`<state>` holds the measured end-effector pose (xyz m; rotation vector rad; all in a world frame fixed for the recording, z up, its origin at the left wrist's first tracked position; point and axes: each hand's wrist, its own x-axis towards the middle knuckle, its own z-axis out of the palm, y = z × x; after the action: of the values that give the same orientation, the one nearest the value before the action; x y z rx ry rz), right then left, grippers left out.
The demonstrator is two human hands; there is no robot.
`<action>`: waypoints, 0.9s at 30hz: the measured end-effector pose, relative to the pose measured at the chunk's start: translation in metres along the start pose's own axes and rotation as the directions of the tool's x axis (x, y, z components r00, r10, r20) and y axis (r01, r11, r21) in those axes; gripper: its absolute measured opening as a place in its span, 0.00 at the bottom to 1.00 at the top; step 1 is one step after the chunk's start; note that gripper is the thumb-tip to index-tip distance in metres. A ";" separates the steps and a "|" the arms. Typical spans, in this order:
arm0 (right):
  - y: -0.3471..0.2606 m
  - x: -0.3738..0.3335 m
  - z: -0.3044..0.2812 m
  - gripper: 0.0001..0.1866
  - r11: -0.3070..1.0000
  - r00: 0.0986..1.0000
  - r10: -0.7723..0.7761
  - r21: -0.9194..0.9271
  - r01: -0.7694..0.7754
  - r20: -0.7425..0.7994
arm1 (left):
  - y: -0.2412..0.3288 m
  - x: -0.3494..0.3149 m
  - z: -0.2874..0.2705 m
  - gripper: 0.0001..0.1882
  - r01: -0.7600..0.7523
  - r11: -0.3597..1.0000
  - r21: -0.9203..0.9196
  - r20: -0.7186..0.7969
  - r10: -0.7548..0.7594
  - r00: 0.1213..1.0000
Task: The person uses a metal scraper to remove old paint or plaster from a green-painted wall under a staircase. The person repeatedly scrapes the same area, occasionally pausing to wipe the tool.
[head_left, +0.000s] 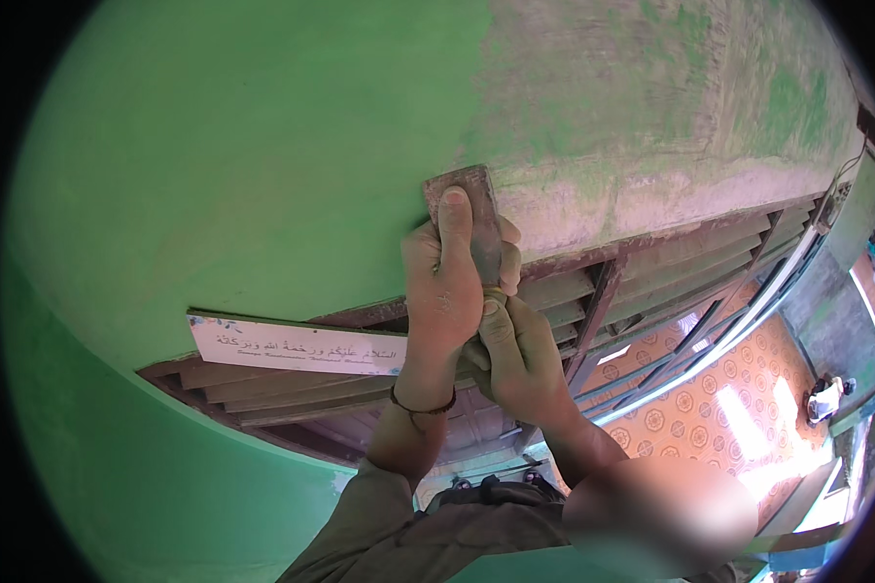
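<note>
A flat, worn brown scraper [484, 223] is held upright in front of the wall. My left hand [442, 287], with a dark bracelet at its wrist, is closed around the blade; its thumb lies along the flat face and its fingers come round the right edge. Just below, my right hand [523, 355] grips the scraper's lower end, thumb on top. The handle is mostly hidden in that grip. Behind the hands, the wall [262, 165] has smooth green paint on the left and a patchy, scraped, greyish-pink surface [603, 107] on the right.
A white sign [297, 347] rests slanted against brown wooden slats [710, 243] below the wall. Far below right lies an orange patterned tile floor [671, 394] with bright sunlight patches. A small white-and-dark object [826, 400] is on it. Cables [831, 189] hang at the right.
</note>
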<state>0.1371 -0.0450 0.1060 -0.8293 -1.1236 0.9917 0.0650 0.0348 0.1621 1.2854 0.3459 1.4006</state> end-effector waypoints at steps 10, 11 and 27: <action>-0.001 0.002 0.002 0.17 0.974 0.992 -0.125 -0.185 0.129 0.031 | 0.002 0.000 0.002 0.31 0.077 0.996 0.036 -0.010 -0.076 0.997; -0.001 0.002 0.003 0.16 0.941 0.977 -0.209 -0.266 0.210 0.032 | 0.002 0.000 0.002 0.31 0.068 0.997 0.036 -0.005 -0.068 0.998; 0.027 -0.009 -0.006 0.17 0.991 0.992 -0.125 -0.049 0.126 0.034 | -0.021 -0.016 -0.007 0.32 0.129 0.991 0.018 -0.008 -0.129 0.992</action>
<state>0.1359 -0.0443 0.0773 -0.7764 -1.2167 0.8767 0.0662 0.0311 0.1352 1.2514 0.4401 1.2954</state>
